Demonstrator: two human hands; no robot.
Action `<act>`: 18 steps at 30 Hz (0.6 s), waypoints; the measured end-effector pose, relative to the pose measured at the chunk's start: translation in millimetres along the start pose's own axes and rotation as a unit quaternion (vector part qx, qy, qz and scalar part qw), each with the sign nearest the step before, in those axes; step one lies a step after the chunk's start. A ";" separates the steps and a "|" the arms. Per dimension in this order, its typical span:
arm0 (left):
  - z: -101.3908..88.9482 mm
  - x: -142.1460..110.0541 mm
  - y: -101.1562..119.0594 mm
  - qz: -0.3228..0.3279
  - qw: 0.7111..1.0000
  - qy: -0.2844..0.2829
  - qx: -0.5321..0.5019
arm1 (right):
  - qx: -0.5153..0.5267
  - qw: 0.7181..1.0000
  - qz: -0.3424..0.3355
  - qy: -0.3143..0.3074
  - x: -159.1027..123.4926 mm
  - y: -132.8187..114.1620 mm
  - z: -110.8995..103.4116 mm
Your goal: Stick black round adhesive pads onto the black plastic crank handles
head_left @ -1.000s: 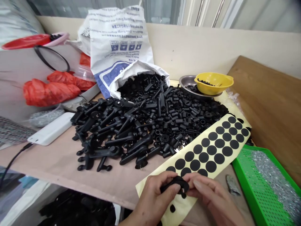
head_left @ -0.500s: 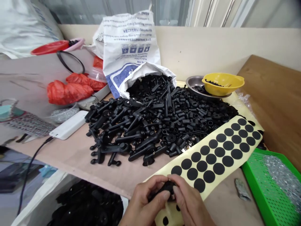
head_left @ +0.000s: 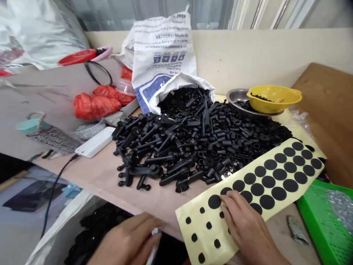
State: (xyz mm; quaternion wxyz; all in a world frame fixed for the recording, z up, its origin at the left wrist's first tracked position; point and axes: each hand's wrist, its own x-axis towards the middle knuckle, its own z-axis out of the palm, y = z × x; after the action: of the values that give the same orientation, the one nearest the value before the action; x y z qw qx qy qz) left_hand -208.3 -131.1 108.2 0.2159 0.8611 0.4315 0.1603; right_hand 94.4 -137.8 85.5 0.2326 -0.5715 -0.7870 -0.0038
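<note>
My left hand (head_left: 127,239) sits at the bottom of the view, off the sheet, its fingers around a thin white-and-silver item (head_left: 154,244) that is mostly hidden. My right hand (head_left: 244,226) rests on a cream backing sheet (head_left: 193,221), its fingertips at the edge of a large black rubber dot (head_left: 214,201). Rows of these dots cover the far part of the sheet, and several small black dots (head_left: 209,225) lie on the near end. Behind the sheet is a heap of black plastic parts (head_left: 193,147), with levers on its left side and short tubes on its right.
A white woven sack (head_left: 162,55) spills the heap. A steel bowl (head_left: 234,96) holds a yellow bowl (head_left: 273,101) at the back. A green perforated tray (head_left: 311,221) sits at right, red bags (head_left: 93,106) at left, a white power bank (head_left: 95,142) with a black cable (head_left: 56,191) beside the heap.
My hands have parted, and the black part they held is no longer visible. My right hand now lies on the sheet, and the left has moved left. The whole scene sits further right in view.
</note>
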 end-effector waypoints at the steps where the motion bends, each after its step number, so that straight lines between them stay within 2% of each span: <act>1: 11.1 15.0 13.6 0.049 0.998 0.022 -0.019 | -0.033 0.999 -0.009 0.006 0.1 1.6 5.0; 3: 37.5 44.5 37.7 0.107 0.990 0.089 0.005 | -0.055 0.998 -0.015 0.009 -0.6 1.1 14.3; 4: 50.6 57.1 46.7 0.119 0.988 0.093 0.033 | -0.056 0.998 -0.015 0.012 -1.1 0.1 17.5; 6: 72.5 75.5 57.4 0.115 0.987 0.055 0.096 | -0.057 0.998 -0.013 0.015 -1.8 -1.6 19.8; 8: 85.8 84.5 60.0 0.103 0.984 0.018 0.145 | -0.047 0.999 -0.009 0.011 -1.6 -2.0 17.3; 11: 92.0 86.7 57.1 0.101 0.980 0.003 0.173 | -0.023 1.000 -0.006 0.002 0.1 0.1 12.3; 18: 86.5 87.7 57.6 0.111 0.977 -0.004 0.181 | -0.032 0.999 0.005 -0.008 6.6 4.0 17.7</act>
State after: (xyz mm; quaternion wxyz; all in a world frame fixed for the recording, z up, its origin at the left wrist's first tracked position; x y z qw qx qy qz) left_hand -78.9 -110.8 71.5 0.0392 0.9293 0.3538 0.0988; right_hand 89.9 -125.7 71.1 0.2081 -0.5823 -0.7855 -0.0239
